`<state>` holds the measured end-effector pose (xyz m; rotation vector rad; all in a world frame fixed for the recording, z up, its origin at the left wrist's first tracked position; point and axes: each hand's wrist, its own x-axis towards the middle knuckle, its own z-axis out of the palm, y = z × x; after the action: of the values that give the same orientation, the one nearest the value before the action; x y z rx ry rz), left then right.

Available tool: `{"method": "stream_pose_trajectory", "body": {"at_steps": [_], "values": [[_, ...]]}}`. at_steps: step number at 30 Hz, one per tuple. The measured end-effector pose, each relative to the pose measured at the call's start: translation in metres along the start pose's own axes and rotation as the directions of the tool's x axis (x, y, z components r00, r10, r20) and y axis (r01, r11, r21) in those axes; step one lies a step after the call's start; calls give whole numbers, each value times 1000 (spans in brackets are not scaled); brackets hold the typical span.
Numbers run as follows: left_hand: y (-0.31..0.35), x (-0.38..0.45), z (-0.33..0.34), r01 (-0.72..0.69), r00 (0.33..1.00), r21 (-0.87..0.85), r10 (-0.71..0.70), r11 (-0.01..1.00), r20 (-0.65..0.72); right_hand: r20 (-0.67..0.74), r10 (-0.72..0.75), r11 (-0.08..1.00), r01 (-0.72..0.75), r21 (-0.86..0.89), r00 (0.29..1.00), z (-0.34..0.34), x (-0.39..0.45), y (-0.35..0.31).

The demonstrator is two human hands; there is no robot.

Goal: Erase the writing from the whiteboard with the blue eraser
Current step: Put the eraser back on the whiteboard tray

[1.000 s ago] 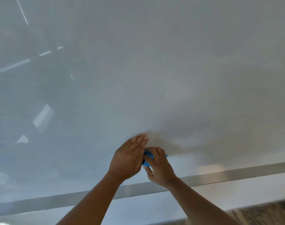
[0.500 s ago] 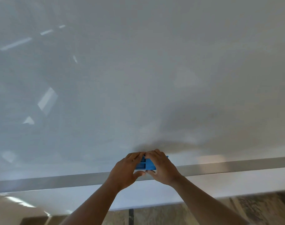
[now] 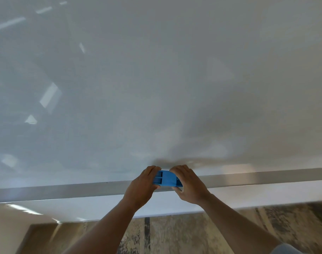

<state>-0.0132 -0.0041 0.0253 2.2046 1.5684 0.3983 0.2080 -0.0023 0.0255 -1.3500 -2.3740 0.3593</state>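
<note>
Currently both hands hold the blue plastic block eraser (image 3: 167,178) at the bottom edge of the large white glossy whiteboard (image 3: 156,79), right over its brushed metal lower frame strip (image 3: 65,190). Left hand (image 3: 141,187): grip closed on the eraser's left end, fingers curled over the top. Right hand (image 3: 188,184): grip closed on the right end, fingers over the top, thumb underneath. The ribbed back of the eraser faces the camera, so I judge the felt side is against the board, though the contact itself is hidden.

No writing is legible on the visible board surface; only window reflections and soft grey smudges near the lower middle.

Risks from here, as judgement:
- Eraser sits half on the frame strip; a downward stroke could catch on the step and tilt the felt off the board, leaving residue along the edge.
- Glare could hide faint ink, so unerased patches may be missed.
- Two hands crowding a small block: one finger slipping could smear the surface.
- Patterned brown wooden floor (image 3: 193,235) lies below; a dropped eraser falls well out of reach.
</note>
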Motion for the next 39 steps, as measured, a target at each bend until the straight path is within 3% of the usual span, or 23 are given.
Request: {"method": "stream_pose_trajectory", "body": {"at_steps": [11, 18, 24, 32, 39], "values": [[-7, 2, 39, 177, 983, 123, -170, 976, -68, -7, 103, 981, -103, -167, 995, 37, -1, 8], [-14, 3, 61, 218, 976, 148, -216, 965, -25, 47, 220, 960, -208, -189, 974, 56, -4, 8], [-16, 5, 68, 254, 967, 97, -253, 962, -24, 52, 282, 946, -269, -181, 958, 63, -4, 7], [-13, -2, 71, 353, 931, -127, -361, 927, -46, 63, 367, 924, -356, -138, 928, 74, -11, 1], [-10, -6, 73, 389, 919, -104, -393, 915, -22, 26, 341, 897, -317, -308, 940, 71, -13, -5]]}}
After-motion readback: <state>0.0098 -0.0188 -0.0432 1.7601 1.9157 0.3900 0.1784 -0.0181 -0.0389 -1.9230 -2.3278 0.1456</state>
